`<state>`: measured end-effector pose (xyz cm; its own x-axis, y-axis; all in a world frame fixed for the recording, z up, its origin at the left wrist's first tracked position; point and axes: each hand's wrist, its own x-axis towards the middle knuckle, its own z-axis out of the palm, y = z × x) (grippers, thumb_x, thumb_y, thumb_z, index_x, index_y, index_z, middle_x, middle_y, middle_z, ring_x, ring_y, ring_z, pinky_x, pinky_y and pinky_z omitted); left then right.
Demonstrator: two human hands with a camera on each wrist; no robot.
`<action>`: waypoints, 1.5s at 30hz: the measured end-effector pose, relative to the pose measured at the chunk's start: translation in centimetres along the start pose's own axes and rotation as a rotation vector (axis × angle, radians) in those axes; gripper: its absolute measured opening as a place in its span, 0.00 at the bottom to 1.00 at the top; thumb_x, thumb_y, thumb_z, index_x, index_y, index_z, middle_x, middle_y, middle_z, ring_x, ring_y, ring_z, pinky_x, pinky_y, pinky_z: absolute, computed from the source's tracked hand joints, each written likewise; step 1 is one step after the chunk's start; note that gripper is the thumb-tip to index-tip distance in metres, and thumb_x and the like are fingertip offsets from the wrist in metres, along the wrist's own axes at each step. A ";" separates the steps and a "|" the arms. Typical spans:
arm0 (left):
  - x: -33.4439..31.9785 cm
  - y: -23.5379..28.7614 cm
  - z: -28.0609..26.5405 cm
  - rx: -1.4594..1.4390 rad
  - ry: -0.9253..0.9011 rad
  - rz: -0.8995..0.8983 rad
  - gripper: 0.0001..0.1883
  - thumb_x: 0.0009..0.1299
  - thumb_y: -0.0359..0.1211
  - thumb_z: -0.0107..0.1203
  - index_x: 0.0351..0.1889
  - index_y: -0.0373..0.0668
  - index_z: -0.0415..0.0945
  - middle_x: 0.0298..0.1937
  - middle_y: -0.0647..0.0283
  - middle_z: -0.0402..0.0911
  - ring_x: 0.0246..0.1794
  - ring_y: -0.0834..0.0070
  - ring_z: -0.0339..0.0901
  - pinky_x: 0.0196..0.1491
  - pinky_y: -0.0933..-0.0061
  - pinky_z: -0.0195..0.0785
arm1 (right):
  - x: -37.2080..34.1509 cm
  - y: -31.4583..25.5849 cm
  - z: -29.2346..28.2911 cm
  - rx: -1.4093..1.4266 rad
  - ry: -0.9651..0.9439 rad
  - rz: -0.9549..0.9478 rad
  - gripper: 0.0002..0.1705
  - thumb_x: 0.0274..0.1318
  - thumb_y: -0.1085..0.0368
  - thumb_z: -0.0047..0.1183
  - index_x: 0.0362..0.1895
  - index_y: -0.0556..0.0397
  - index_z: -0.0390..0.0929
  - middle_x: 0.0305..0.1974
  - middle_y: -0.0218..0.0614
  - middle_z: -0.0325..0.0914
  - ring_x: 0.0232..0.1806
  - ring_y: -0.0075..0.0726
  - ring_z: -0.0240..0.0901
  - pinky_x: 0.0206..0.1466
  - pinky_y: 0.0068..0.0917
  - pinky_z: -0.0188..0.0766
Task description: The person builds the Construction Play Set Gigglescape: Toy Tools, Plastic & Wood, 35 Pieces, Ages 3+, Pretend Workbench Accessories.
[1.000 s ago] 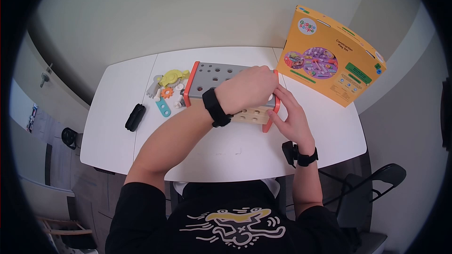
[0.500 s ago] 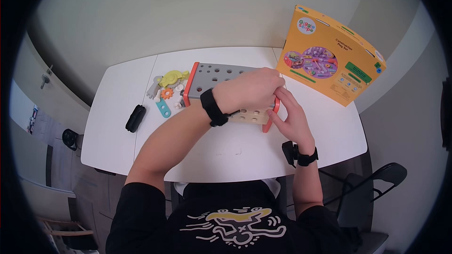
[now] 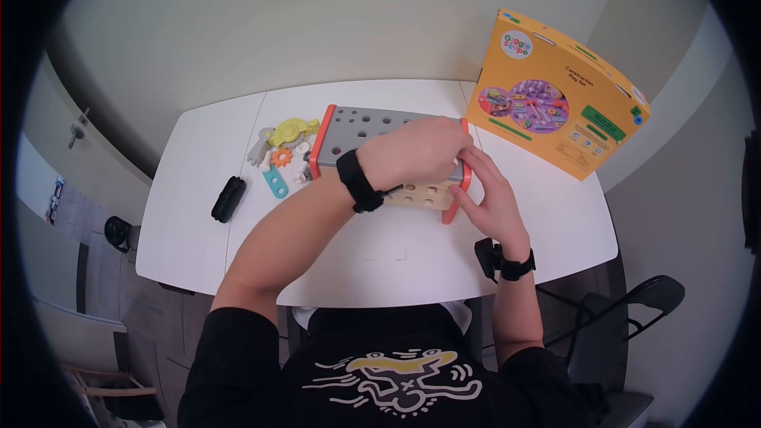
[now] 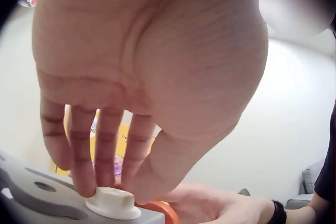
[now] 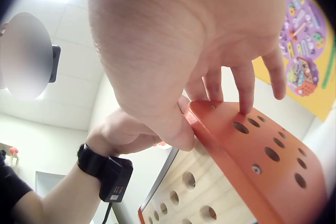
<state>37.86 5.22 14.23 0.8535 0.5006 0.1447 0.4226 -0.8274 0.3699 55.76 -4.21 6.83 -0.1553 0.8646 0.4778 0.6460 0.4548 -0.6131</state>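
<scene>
A toy workbench (image 3: 349, 119) has a grey perforated top, a pale wooden front and orange end panels. Over the right end of its top, my left hand (image 3: 416, 150) pinches a white toy bolt (image 4: 113, 203) between thumb and fingertips. The bolt's broad flange sits against the grey surface, near the orange edge. My right hand (image 3: 495, 202) grips the right orange end panel (image 5: 252, 150), its thumb at the front edge by the wood and its fingers on the panel's outer face. From the head view, the left hand mostly covers the bolt.
Left of the workbench lie a yellow-green toy part (image 3: 293, 132), an orange gear (image 3: 281, 157), a teal strip with holes (image 3: 275, 181) and several white and grey pieces. A black case (image 3: 228, 198) lies farther left. A yellow Construction Play Set box (image 3: 555, 95) stands at the back right.
My left hand has shifted and turned slightly over the bolt, rocking right and then a little back. The right hand and the workbench have stayed in place.
</scene>
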 end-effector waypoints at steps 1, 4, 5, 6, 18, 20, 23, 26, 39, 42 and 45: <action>0.1 0.1 0.0 0.000 0.000 0.000 0.14 0.59 0.21 0.61 0.44 0.35 0.83 0.42 0.49 0.83 0.47 0.51 0.81 0.50 0.56 0.75 | 0.0 -0.1 -0.1 0.000 0.000 0.001 0.32 0.57 0.63 0.61 0.67 0.51 0.73 0.72 0.41 0.68 0.68 0.53 0.72 0.68 0.38 0.71; -0.2 0.4 0.2 0.112 -0.066 -0.049 0.17 0.60 0.20 0.59 0.49 0.36 0.82 0.45 0.49 0.83 0.48 0.51 0.80 0.50 0.56 0.75 | 0.1 -0.3 0.1 -0.004 0.006 -0.014 0.32 0.57 0.65 0.61 0.68 0.51 0.73 0.71 0.41 0.69 0.68 0.53 0.71 0.68 0.38 0.70; -0.3 0.4 0.4 0.113 -0.040 0.000 0.17 0.60 0.19 0.59 0.49 0.35 0.82 0.45 0.49 0.83 0.48 0.51 0.80 0.51 0.57 0.75 | 0.0 -0.1 0.1 0.004 0.009 -0.012 0.32 0.57 0.65 0.61 0.68 0.51 0.73 0.71 0.42 0.69 0.69 0.52 0.71 0.69 0.38 0.69; -0.5 0.4 0.5 0.114 -0.014 0.049 0.18 0.59 0.18 0.59 0.49 0.35 0.81 0.45 0.50 0.83 0.49 0.51 0.80 0.51 0.57 0.75 | 0.0 0.0 0.1 0.011 0.012 -0.010 0.32 0.58 0.66 0.61 0.68 0.51 0.72 0.72 0.42 0.68 0.69 0.52 0.70 0.69 0.38 0.69; -1.0 -1.9 0.9 0.152 0.052 0.198 0.12 0.62 0.22 0.59 0.45 0.34 0.81 0.45 0.52 0.83 0.50 0.53 0.80 0.54 0.58 0.74 | 0.1 -0.1 0.1 0.001 -0.002 -0.004 0.33 0.60 0.66 0.58 0.70 0.50 0.70 0.74 0.42 0.66 0.72 0.53 0.68 0.70 0.39 0.68; -2.0 -1.8 0.3 0.144 0.068 0.107 0.11 0.64 0.25 0.59 0.44 0.35 0.82 0.45 0.52 0.83 0.49 0.53 0.80 0.54 0.57 0.74 | 0.1 -0.1 0.1 -0.028 -0.009 -0.012 0.33 0.61 0.66 0.58 0.71 0.49 0.70 0.75 0.41 0.65 0.72 0.53 0.67 0.70 0.39 0.68; -4.9 -3.5 -1.2 0.093 0.213 0.046 0.11 0.69 0.34 0.58 0.43 0.37 0.83 0.42 0.53 0.84 0.48 0.54 0.79 0.54 0.56 0.74 | 0.1 0.3 0.1 -0.052 -0.011 0.002 0.33 0.62 0.66 0.58 0.72 0.48 0.69 0.76 0.41 0.62 0.74 0.53 0.65 0.70 0.40 0.68; -8.3 -6.8 -2.9 0.098 0.491 -0.092 0.09 0.68 0.32 0.59 0.40 0.36 0.84 0.38 0.53 0.84 0.41 0.56 0.81 0.47 0.59 0.76 | 0.1 0.1 0.0 -0.054 -0.011 0.055 0.33 0.63 0.67 0.57 0.72 0.47 0.68 0.77 0.41 0.60 0.75 0.52 0.63 0.71 0.40 0.67; -19.1 -18.0 3.4 0.067 0.268 -0.394 0.15 0.59 0.28 0.68 0.45 0.39 0.85 0.40 0.56 0.85 0.43 0.59 0.82 0.50 0.63 0.75 | 0.2 1.1 1.2 -0.121 0.113 0.080 0.32 0.65 0.69 0.57 0.73 0.51 0.67 0.72 0.49 0.68 0.72 0.53 0.67 0.72 0.38 0.65; -18.6 -18.2 4.1 0.178 0.132 -0.456 0.14 0.58 0.27 0.68 0.44 0.40 0.85 0.40 0.57 0.85 0.45 0.58 0.81 0.51 0.59 0.74 | 0.2 0.3 1.0 -0.120 0.092 0.102 0.34 0.63 0.69 0.58 0.73 0.52 0.66 0.70 0.50 0.70 0.72 0.53 0.68 0.72 0.39 0.66; -18.2 -18.3 4.5 0.206 0.087 -0.473 0.12 0.57 0.27 0.68 0.40 0.41 0.84 0.39 0.58 0.84 0.45 0.57 0.81 0.50 0.59 0.74 | 0.2 -0.4 0.8 -0.092 0.072 0.132 0.36 0.61 0.70 0.59 0.74 0.52 0.65 0.69 0.50 0.71 0.71 0.54 0.69 0.71 0.39 0.67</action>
<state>16.00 10.09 0.76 0.5302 0.8436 0.0850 0.8142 -0.5345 0.2265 54.89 -4.06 6.64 -0.0131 0.8964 0.4430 0.7235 0.3143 -0.6146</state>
